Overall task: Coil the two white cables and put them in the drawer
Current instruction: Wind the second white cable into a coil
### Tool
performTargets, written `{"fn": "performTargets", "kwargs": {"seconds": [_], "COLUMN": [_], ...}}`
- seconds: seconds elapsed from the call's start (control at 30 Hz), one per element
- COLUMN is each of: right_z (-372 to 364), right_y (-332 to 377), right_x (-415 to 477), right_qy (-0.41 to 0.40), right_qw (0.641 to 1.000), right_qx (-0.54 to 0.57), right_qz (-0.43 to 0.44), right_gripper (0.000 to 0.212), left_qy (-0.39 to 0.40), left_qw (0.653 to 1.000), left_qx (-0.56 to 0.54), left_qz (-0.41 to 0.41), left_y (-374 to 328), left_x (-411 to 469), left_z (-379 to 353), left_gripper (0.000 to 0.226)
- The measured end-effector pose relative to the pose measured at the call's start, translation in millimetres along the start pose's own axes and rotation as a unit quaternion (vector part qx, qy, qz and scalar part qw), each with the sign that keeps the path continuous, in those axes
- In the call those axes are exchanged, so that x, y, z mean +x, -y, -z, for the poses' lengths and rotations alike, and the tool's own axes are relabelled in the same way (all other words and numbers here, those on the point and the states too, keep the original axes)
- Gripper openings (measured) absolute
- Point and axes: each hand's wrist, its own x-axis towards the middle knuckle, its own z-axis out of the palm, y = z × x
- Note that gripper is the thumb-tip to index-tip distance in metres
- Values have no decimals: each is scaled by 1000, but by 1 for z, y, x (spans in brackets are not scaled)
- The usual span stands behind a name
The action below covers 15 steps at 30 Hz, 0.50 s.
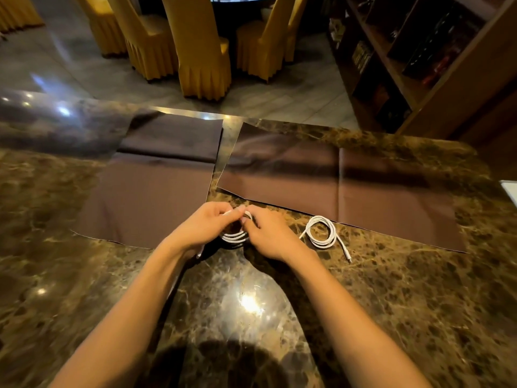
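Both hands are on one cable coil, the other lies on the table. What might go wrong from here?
1. The first cable is pinched only at the top of its loops by the left hand and right hand; released unsecured, it may spring open.
2. The second cable lies loosely coiled on the table with a tail trailing; lifting it by one strand could unwind it.

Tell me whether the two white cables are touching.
Apart: head view shows the right hand and marble between the held cable and the loose coil.
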Motion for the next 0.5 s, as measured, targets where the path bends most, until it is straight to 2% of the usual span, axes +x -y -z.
{"fn": "performTargets", "kwargs": {"seconds": [0.07, 0.13, 0.27, 0.33, 0.37, 0.43, 0.5], "right_z": [1, 4, 12, 18, 22, 30, 43], "right_y": [2, 6, 7, 4, 3, -4, -16], "right_x": [-2, -3, -10, -14, -17, -23, -31], "right_qy": [-15, -32, -57, -57, -51, -35, -68], "right_qw": [1000, 997, 990, 988, 990, 992, 990], "right_qx": [26, 64, 127, 143, 132, 122, 121], "right_qz": [5, 7, -1, -7, -10, -19, -35], "right_gripper": [21, 22, 22, 24, 26, 28, 26], "left_qy": [-14, -48, -65, -43, -38, -45, -61], "left_qw": [990, 957, 891, 870, 872, 895, 914], "left_qx": [-139, -282, -446, -484, -480, -431, -387], "left_qz": [19, 42, 64, 80, 89, 103, 106], "left_y": [4, 7, 7, 6, 6, 4, 2], "left_x": [-1, -1, 1, -1, -2, -6, -9], "left_z": [-7, -17, -31, -34, -35, -37, -40], "left_gripper": [41, 45, 47, 47, 47, 45, 45]}}
